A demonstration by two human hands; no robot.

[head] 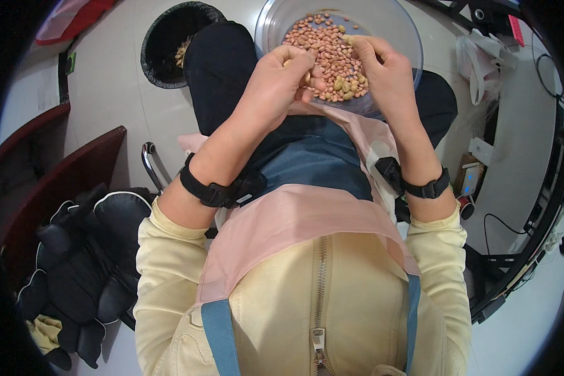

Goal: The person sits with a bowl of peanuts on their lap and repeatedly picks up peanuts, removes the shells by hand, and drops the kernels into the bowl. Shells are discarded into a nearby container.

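A large clear plastic basin (410, 28) rests on my lap, its bottom covered with many reddish shelled peanuts (329, 51). Several yellowish-green pods or clumps (343, 85) lie among them on the near side. Over the basin's left part is my left hand (286, 70), fingers curled around small pale pieces that look like peanut shell, mostly hidden by the fingers. My right hand (386, 63) is over the right part, its thumb and forefinger pinched on a small yellowish piece (348, 39), perhaps a peanut pod.
On the floor to the left stands a black-lined bin (157, 51) with pale shell scraps (183, 50) in it. A black padded chair (89, 258) is at lower left. White plastic bags (474, 66) and a desk frame with cables (545, 197) are at right.
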